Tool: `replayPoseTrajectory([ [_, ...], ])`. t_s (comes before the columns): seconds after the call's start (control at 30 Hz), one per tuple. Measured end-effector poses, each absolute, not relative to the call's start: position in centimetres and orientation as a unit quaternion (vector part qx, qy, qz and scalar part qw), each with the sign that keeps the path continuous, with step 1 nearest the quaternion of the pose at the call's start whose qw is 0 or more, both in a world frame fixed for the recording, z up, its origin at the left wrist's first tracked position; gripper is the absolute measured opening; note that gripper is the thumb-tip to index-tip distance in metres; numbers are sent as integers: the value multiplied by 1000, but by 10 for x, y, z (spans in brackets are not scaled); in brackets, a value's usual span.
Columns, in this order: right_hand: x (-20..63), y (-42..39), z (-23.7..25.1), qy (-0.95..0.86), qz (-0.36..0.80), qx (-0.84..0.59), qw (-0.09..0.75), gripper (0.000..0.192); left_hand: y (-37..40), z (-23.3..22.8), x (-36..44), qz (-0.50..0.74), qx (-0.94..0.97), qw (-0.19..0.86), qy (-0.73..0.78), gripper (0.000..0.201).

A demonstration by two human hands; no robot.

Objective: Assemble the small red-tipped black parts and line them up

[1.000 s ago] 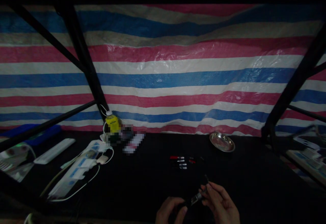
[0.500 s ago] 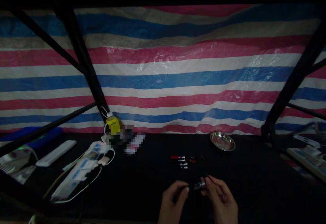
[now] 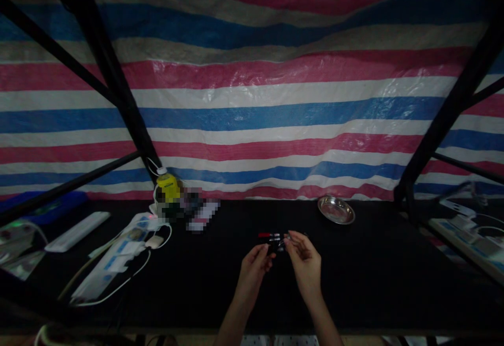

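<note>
My left hand (image 3: pixel 255 261) has thumb and fingers drawn together at the dark end of a small tube (image 3: pixel 282 242); it is too dim there, and I can't tell whether they truly grip. If they don't, I'd expect that end to swing loose under any twist or push. The small tube sits between the two hands' fingertips. Just beyond the left fingertips is a row of similar tubes (image 3: pixel 268 235), the farthest one red; it overlaps the held piece in my view, so a low finger could knock one and set it rolling. My right hand (image 3: pixel 302 254) appears to pinch the silvery end, a narrow hold that could slip on smooth metal. Beyond that hand, to its right, the metal dish (image 3: pixel 336 210) stands well apart. The long axis seems to run across me, from the left fingertips slightly away towards the right ones, silvery end pointing right; its exact tilt is too blurred to call.
</note>
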State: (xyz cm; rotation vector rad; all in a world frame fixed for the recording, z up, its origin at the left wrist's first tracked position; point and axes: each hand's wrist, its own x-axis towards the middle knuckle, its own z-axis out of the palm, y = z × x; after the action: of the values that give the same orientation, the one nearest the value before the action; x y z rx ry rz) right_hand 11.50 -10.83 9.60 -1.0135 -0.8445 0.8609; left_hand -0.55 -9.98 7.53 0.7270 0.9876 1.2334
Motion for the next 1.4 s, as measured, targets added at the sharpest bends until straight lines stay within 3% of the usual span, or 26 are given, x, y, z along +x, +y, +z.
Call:
replayPoseTrajectory([
  [0.3, 131, -105, 93, -481, 382, -481, 626, 26, -99, 58, -21, 527, 249, 678, 448, 22],
  [0.47, 143, -106, 79, -512, 396, -493, 581, 26, -92, 47, -30, 524, 270, 653, 477, 30],
  [0.6, 150, -103, 59, -535, 385, -515, 548, 23, -85, 40, -37, 509, 402, 545, 531, 40],
  [0.87, 153, -91, 21, -630, 241, -564, 477, 8, -86, 22, -41, 386, 623, 178, 657, 30],
  [1.1, 154, -86, 2, -664, 177, -621, 378, 13, -85, 13, -30, 288, 652, 121, 691, 30],
  [1.4, 154, -95, 4, -669, 152, -633, 358, 19, -87, 9, -28, 291, 663, 100, 682, 29],
])
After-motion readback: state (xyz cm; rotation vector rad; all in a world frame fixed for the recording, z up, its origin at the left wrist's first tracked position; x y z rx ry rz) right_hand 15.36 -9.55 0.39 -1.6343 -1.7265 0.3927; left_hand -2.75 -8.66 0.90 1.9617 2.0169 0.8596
